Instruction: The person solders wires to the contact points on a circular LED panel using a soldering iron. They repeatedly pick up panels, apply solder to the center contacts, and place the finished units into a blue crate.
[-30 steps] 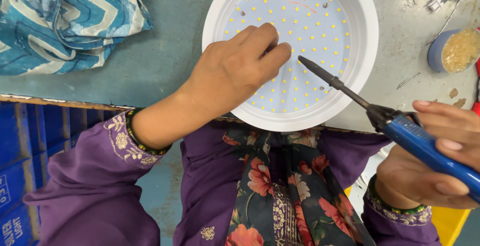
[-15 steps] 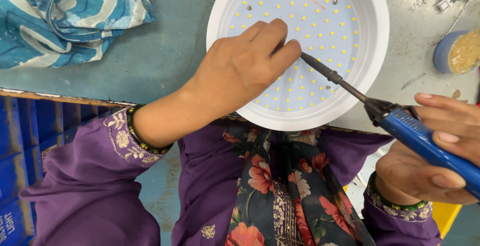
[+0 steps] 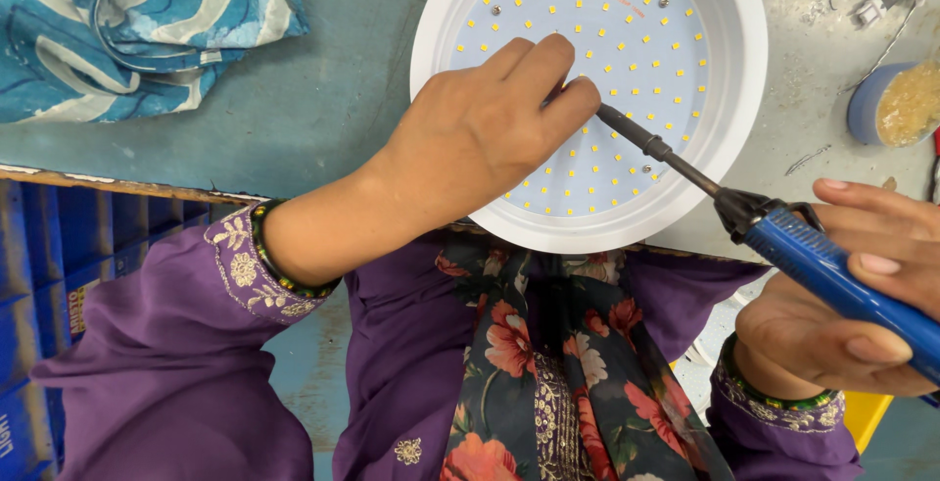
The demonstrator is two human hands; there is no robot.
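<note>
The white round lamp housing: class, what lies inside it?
Inside the white round lamp housing, a pale board of small yellow chips. The left hand covers part; the soldering iron tip disappears beneath its fingers.

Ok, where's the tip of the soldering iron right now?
In the head view, the soldering iron tip sits centre-right on the round white LED panel, tucked against the left hand fingertips.

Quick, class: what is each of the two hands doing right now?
Left hand: fingers curled, resting on the round LED panel; whether it pinches anything cannot be told.
Right hand: closed around the blue-handled soldering iron.
</note>
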